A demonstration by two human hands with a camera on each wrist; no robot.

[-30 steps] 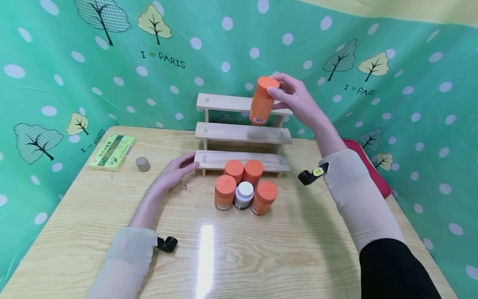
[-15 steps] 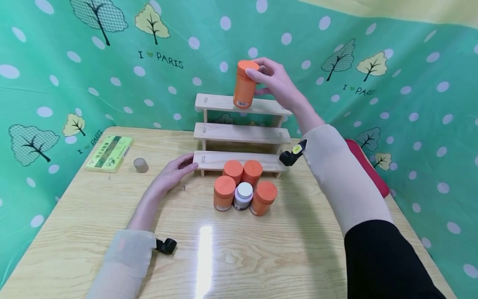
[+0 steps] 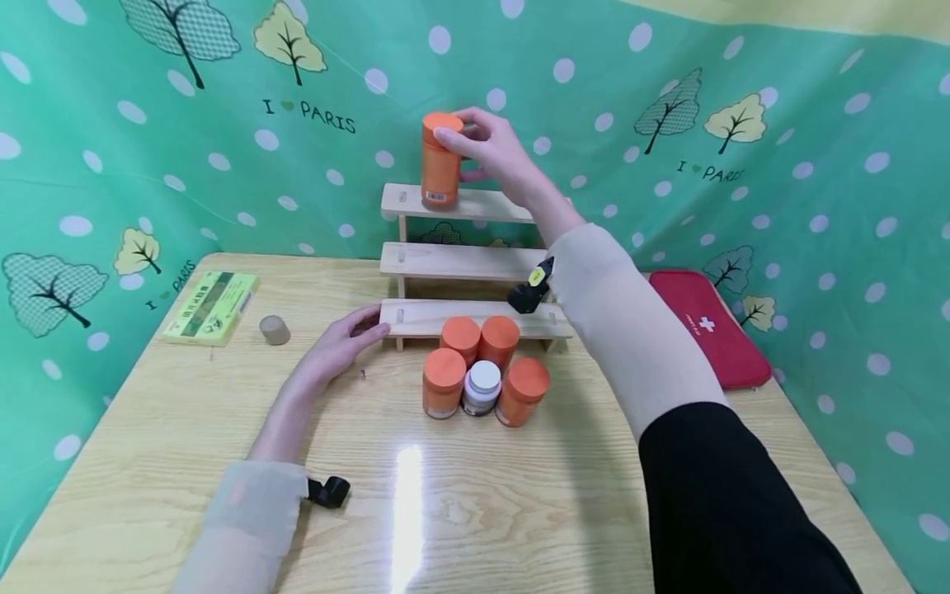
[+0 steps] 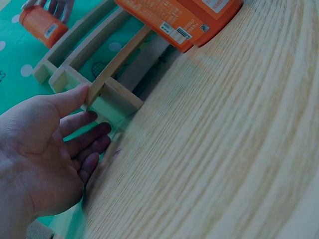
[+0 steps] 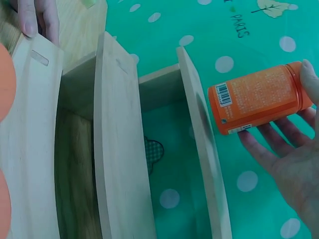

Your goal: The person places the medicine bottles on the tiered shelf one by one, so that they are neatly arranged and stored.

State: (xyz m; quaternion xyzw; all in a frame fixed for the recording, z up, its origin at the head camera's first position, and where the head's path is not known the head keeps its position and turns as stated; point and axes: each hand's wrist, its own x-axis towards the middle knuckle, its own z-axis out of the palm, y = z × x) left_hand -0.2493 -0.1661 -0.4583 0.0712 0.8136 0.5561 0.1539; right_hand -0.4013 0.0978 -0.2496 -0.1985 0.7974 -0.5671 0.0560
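Note:
My right hand [image 3: 493, 148] pinches an orange bottle [image 3: 440, 169] around its lid, thumb on the near side. The bottle is nearly upright over the left part of the top shelf of a three-tier wooden rack [image 3: 475, 264]. In the right wrist view the base of the bottle [image 5: 254, 99] is close over the shelf edge, with a narrow gap. My left hand [image 3: 334, 346] holds the left end of the lowest shelf, its thumb at the corner. The left wrist view shows the fingers of that hand [image 4: 45, 144] loosely bent beside the rack's leg.
Several orange bottles [image 3: 444, 384] and a white-capped bottle [image 3: 481, 388] cluster in front of the rack. A green-yellow box [image 3: 211, 308] and a small grey cylinder [image 3: 275, 330] lie at left. A red first-aid case [image 3: 708, 330] lies at right, against the patterned curtain [image 3: 816, 206].
My right hand has carried the orange bottle up and leftward, from the right half of the rack to above the top shelf's left part. The left hand keeps its place on the rack.

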